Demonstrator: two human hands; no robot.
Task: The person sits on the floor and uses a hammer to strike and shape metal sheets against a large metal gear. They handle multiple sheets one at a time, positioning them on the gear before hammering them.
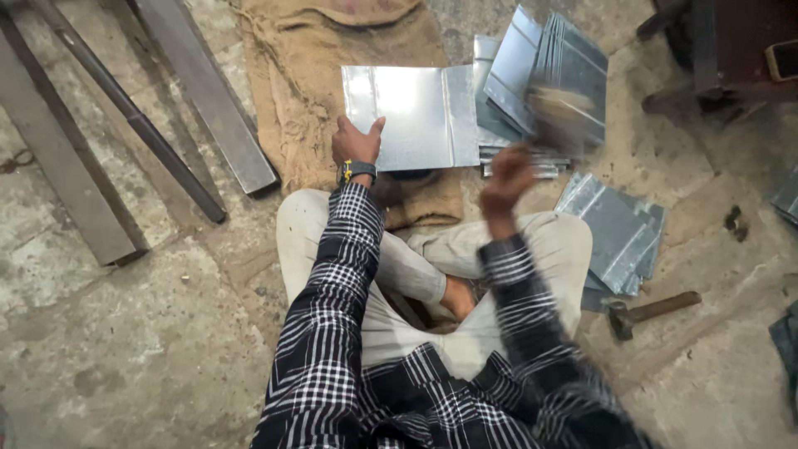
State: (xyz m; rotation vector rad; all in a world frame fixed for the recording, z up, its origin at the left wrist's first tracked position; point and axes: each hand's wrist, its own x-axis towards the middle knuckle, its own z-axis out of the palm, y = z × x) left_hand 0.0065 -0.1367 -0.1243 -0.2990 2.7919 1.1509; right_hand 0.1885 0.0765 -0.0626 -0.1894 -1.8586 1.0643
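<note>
Galvanised sheet lies flat on the burlap ahead, our left hand pressing its near-left corner, right hand closed round a blurred mallet raised mid-strike; next blow needs aim along the fold.

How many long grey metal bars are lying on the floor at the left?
3: a flat wide bar at far left, a thin dark bar in the middle, a flat bar beside the burlap sack. Others may lie outside the view.
</note>
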